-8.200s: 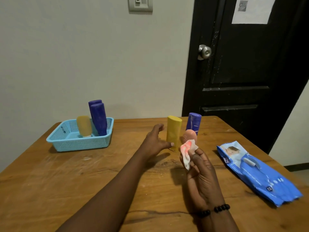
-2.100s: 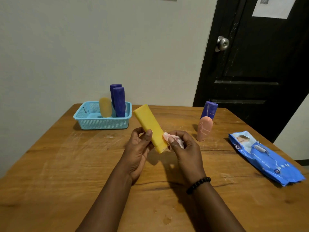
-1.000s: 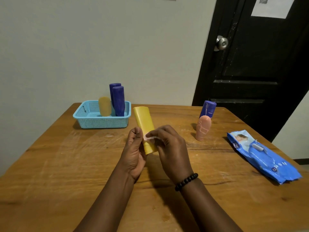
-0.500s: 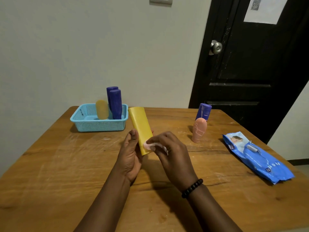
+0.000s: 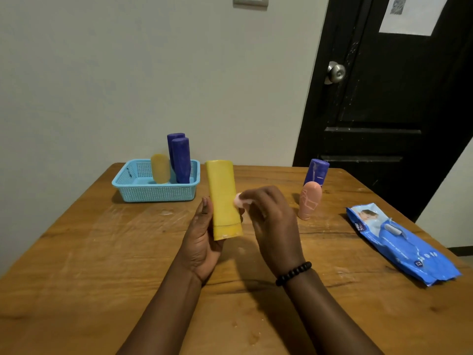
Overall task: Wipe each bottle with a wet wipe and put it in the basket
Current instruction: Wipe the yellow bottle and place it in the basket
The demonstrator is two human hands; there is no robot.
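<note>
My left hand [image 5: 202, 239] holds a tall yellow bottle [image 5: 223, 198] almost upright above the table, gripping its lower end. My right hand [image 5: 271, 221] pinches a crumpled wet wipe [image 5: 239, 201] against the bottle's right side. A light blue basket [image 5: 153, 193] at the back left holds two purple bottles [image 5: 180, 160] and a small yellow one [image 5: 160, 168]. A peach bottle [image 5: 309, 202] and a purple bottle [image 5: 316, 172] stand on the table to the right.
A blue pack of wet wipes [image 5: 399, 242] lies flat near the right edge of the wooden table [image 5: 102, 252]. Behind the table are a pale wall and a black door [image 5: 384, 98] with a round knob.
The yellow bottle has turned from leaning left to nearly upright in my left hand. My right hand has slid the wipe up along its right side.
</note>
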